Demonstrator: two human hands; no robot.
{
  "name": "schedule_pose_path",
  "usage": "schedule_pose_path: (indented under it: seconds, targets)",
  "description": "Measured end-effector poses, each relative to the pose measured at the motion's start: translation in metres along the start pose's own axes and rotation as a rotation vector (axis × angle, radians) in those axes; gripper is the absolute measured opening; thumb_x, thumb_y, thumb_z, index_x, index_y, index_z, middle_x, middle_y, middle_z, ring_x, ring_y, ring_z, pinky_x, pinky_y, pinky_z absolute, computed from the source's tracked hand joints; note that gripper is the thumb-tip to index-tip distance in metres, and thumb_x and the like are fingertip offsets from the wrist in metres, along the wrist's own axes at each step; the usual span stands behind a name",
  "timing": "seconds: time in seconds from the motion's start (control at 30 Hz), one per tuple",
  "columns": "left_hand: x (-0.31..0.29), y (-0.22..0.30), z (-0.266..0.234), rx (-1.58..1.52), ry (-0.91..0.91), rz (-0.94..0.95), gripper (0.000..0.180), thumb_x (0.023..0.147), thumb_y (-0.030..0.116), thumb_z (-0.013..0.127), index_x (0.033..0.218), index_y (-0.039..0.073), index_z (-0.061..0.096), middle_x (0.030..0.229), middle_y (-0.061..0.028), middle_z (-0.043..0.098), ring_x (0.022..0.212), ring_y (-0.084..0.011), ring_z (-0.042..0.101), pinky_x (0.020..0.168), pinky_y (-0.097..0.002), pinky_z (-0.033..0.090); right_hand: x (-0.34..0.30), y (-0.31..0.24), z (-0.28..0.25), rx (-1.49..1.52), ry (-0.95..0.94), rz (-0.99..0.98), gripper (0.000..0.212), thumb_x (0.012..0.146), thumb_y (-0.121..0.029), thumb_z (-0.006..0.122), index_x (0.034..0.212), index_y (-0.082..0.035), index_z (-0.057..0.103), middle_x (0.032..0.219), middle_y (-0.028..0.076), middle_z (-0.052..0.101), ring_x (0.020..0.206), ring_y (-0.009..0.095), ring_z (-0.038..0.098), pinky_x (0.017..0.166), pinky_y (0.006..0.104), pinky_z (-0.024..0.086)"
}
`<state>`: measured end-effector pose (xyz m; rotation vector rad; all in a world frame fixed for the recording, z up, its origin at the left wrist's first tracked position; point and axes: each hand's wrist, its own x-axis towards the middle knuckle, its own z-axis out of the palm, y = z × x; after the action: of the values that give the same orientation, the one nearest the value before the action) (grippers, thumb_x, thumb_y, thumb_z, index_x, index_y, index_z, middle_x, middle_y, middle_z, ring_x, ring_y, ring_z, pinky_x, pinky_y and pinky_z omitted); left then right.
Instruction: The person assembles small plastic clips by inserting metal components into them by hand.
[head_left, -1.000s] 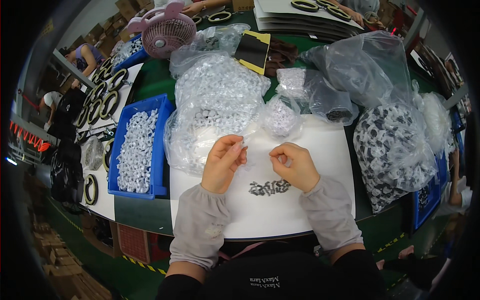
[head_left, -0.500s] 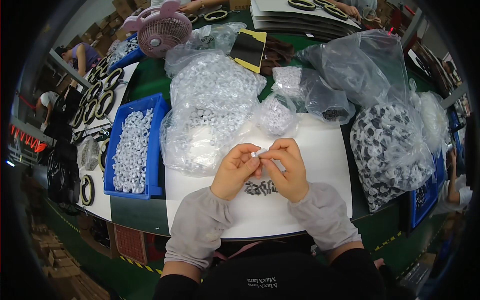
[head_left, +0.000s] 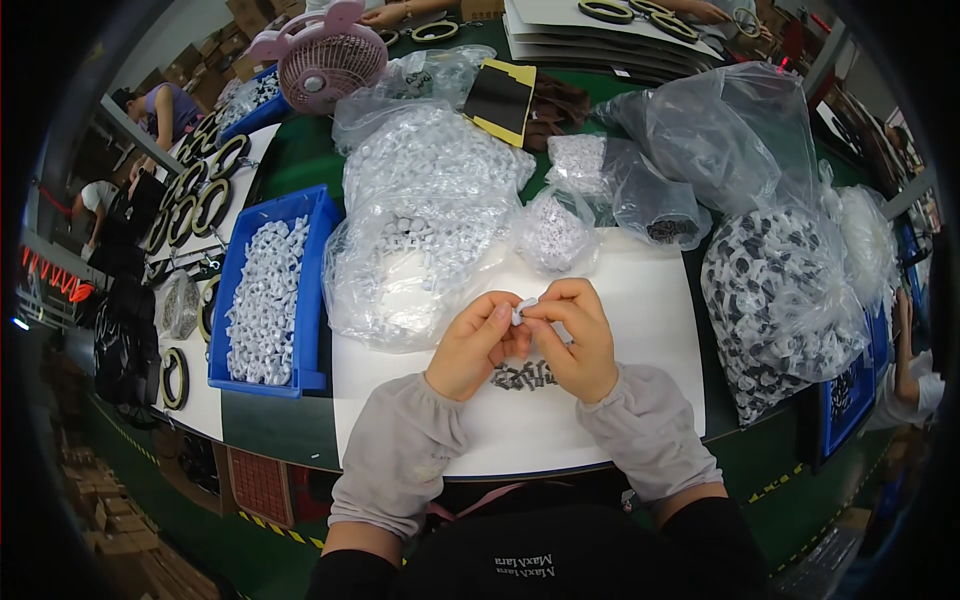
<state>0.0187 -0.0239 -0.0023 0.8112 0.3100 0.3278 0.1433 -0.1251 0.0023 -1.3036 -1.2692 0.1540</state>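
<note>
Above the white sheet, my left hand and my right hand meet fingertip to fingertip. Both pinch a small white plastic part between them; its exact shape is partly covered by the fingers. Small dark grey pieces lie in a loose pile on the sheet, just below my hands. Beyond my fingers sits a small clear bag of tiny white parts. A large clear bag of white plastic parts lies open to the left of it.
A blue bin of white parts stands at the left. On the right sits a bulging bag of black and white parts. A pink fan and a black-and-yellow pad are at the back. Co-workers sit around.
The white part has turned between my fingertips and now sits more upright. Both hands have stayed in nearly the same place.
</note>
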Motion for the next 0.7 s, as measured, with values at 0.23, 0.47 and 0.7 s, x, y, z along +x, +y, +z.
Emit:
schedule_pose_path:
  seconds: [0.23, 0.47, 0.7]
  targets:
    - [-0.001, -0.004, -0.005, 0.012, -0.01, 0.012, 0.024, 0.096, 0.025, 0.044, 0.108, 0.005, 0.049, 0.091, -0.0046, 0.058, 0.076, -0.0124, 0.054, 0.071, -0.0259, 0.046, -0.002, 0.0, -0.004, -0.304, -0.035, -0.151, 0.025, 0.071, -0.001, 0.066, 0.095, -0.004, 0.064, 0.098, 0.01, 0.054, 0.075, 0.021, 0.054, 0.067, 0.0295, 0.043]
    - [0.0, -0.003, -0.009, -0.093, 0.028, 0.112, 0.021, 0.094, 0.023, 0.051, 0.106, 0.006, 0.05, 0.086, -0.0028, 0.057, 0.075, -0.0114, 0.054, 0.068, -0.0259, 0.046, 0.004, -0.007, 0.0, -0.339, -0.046, -0.283, 0.04, 0.068, -0.009, 0.069, 0.107, -0.006, 0.061, 0.111, 0.013, 0.055, 0.079, 0.024, 0.053, 0.068, 0.0324, 0.042]
    - [0.0, 0.005, -0.014, -0.035, 0.074, 0.134, 0.02, 0.092, 0.021, 0.054, 0.104, 0.006, 0.053, 0.084, -0.0035, 0.058, 0.073, -0.0121, 0.054, 0.066, -0.026, 0.046, 0.004, 0.001, 0.001, -0.21, -0.16, -0.221, 0.048, 0.069, -0.008, 0.067, 0.116, -0.006, 0.057, 0.118, 0.016, 0.049, 0.082, 0.026, 0.053, 0.072, 0.034, 0.043]
